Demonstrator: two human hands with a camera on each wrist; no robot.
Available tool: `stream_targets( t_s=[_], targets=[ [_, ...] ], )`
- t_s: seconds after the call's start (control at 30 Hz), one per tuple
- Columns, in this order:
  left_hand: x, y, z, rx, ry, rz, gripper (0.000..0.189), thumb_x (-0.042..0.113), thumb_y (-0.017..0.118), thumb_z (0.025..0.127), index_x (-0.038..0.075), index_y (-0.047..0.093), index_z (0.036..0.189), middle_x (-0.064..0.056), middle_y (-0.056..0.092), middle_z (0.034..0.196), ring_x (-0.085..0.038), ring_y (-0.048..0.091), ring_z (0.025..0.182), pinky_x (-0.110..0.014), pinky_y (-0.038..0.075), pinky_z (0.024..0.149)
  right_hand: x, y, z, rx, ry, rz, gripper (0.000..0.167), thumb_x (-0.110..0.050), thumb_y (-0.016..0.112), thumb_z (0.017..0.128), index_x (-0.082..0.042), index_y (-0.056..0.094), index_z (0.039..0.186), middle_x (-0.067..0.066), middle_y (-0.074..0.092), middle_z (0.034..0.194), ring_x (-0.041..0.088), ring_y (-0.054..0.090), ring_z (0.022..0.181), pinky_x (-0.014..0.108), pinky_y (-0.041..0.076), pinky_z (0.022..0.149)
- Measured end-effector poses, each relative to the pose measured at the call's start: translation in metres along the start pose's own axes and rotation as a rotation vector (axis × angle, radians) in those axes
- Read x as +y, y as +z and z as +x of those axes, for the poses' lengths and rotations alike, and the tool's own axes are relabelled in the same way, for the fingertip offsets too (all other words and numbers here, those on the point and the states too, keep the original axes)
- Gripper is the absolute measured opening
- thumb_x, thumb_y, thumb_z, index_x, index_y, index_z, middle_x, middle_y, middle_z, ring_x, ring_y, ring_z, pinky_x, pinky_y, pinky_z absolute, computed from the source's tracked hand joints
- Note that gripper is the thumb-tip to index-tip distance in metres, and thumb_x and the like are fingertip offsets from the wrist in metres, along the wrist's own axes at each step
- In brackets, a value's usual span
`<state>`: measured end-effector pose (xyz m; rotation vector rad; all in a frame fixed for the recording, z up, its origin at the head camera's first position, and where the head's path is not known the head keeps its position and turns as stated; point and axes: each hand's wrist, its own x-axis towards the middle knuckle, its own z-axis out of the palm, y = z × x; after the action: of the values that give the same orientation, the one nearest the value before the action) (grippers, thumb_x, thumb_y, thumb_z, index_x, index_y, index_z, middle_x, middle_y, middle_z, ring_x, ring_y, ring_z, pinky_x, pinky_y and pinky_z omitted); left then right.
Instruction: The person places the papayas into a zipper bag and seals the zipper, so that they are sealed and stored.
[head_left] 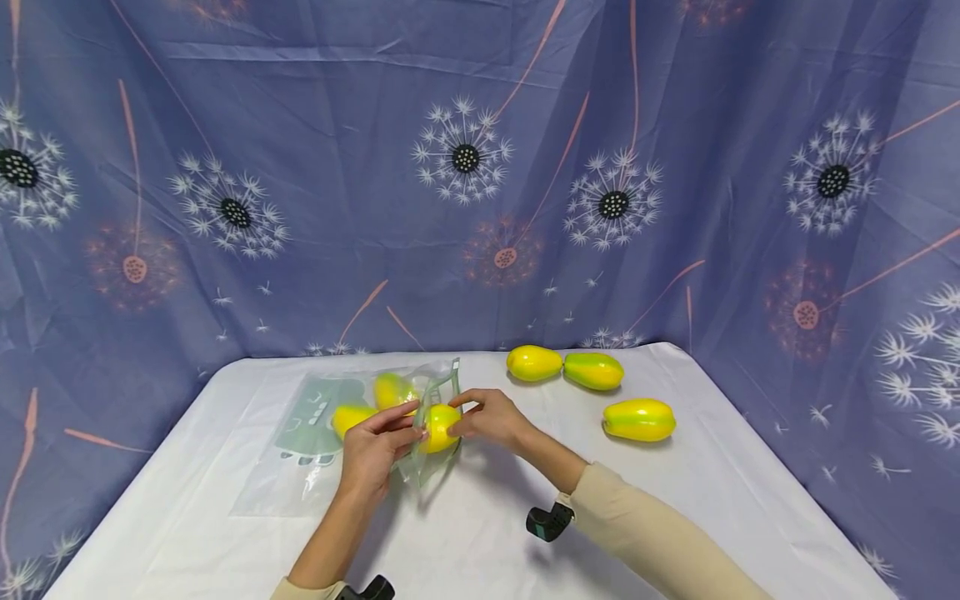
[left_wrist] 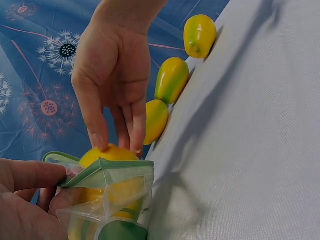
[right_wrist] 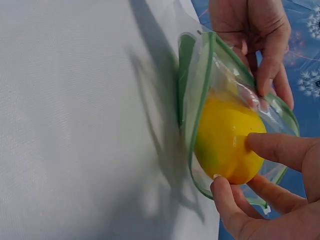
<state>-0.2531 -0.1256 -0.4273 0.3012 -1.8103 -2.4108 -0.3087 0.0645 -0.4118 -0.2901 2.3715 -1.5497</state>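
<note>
A yellow papaya (right_wrist: 231, 142) sits in the open mouth of a clear zip bag (head_left: 251, 487) with a green-edged opening. My right hand (head_left: 491, 415) grips the papaya's outer end with thumb and fingertips. Between the thumb and fingers of my left hand (head_left: 375, 450), the bag's rim is pinched near the mouth. Two more papayas show through the plastic, one (head_left: 348, 418) next to my left hand and another (head_left: 392, 389) behind it. The bag lies flat toward the left, its mouth raised and facing right.
On the white-covered table (head_left: 517, 550), two papayas touch end to end at the back, a yellow one (head_left: 534, 364) and a greener one (head_left: 594, 371). Another papaya (head_left: 640, 419) lies farther right. A blue dandelion-print curtain (head_left: 345, 192) stands behind and beside the table.
</note>
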Motion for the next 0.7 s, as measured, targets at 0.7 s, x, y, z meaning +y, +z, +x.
stream_targets(
  t_s=[0.7],
  targets=[
    [0.001,0.0,0.0,0.005,0.007,-0.002,0.043,-0.012,0.074,0.081,-0.004,0.07,0.124,-0.004,0.067,0.084,-0.017,0.074,0.072,-0.029,0.063,0.075,0.001,0.013,0.004,-0.01,-0.021,-0.03,0.035,-0.011,0.081,0.076,-0.009,0.075,0.111,0.009,0.077,0.098,0.021,0.07,0.082,0.04,0.061,0.078]
  ],
)
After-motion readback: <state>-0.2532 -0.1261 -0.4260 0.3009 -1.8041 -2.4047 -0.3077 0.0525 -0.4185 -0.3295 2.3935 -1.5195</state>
